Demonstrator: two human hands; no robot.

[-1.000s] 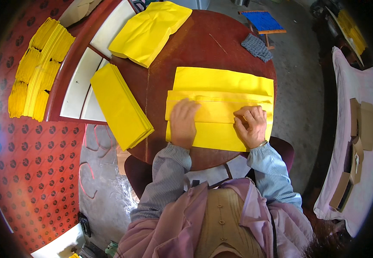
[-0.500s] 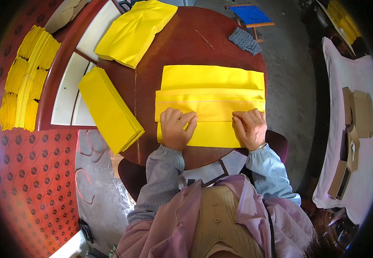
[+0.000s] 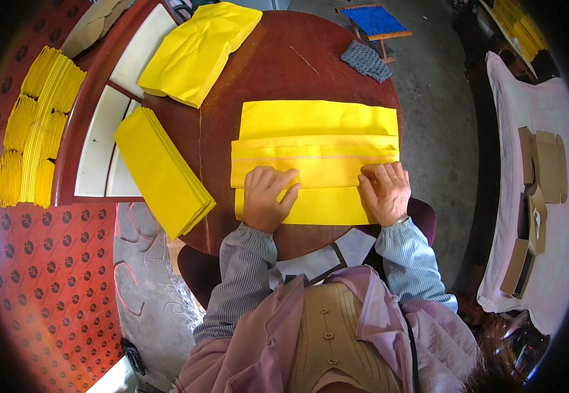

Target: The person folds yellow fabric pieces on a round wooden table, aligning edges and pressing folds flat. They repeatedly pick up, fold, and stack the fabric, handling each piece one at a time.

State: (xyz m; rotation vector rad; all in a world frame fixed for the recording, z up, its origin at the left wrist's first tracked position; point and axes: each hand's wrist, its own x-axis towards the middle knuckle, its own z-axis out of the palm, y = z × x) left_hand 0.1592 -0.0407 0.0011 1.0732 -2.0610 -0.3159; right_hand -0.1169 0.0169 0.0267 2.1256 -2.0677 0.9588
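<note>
Since a second ago my hands have slid apart along the fold: my left hand [image 3: 266, 198] has drawn back toward me and leftward, my right hand [image 3: 385, 192] has gone out to the right end; the folded yellow sheet [image 3: 316, 141] lies as it did, flat on the round brown table [image 3: 278, 72] right in front of my chest. My left fingers [image 3: 278, 178] are loosely spread and laid flat, palm down, pressing the lower folded flap, thumb angled out to the right; my right fingers [image 3: 379, 175] are close together, slightly curled, tips bearing on the fold's edge near the sheet's right end; neither hand pinches anything. Both forearms come up from below, wrists low, sleeves striped. To the left lies a neat stack of yellow sheets [image 3: 162, 169]; farther off, a crumpled yellow pile [image 3: 199, 49] and a small grey cloth [image 3: 366, 60].
</note>
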